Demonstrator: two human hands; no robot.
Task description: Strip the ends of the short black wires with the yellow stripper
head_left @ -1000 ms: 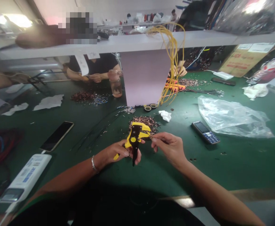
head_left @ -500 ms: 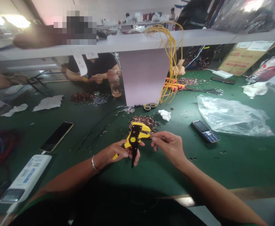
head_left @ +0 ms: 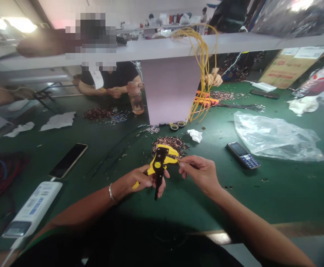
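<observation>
clearly, your left hand [head_left: 139, 178] had its fingers around the yellow pliers [head_left: 157, 165], your right hand's [head_left: 202, 172] fingers pinched a thin wire [head_left: 179, 160] at their mouth; a straight, steady pinch helped.

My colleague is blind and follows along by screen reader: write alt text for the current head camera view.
A left hand grips a yellow-and-black hand tool while the right hand pinches something thin at its jaws, above a pile of short wire pieces on a green table.
</observation>
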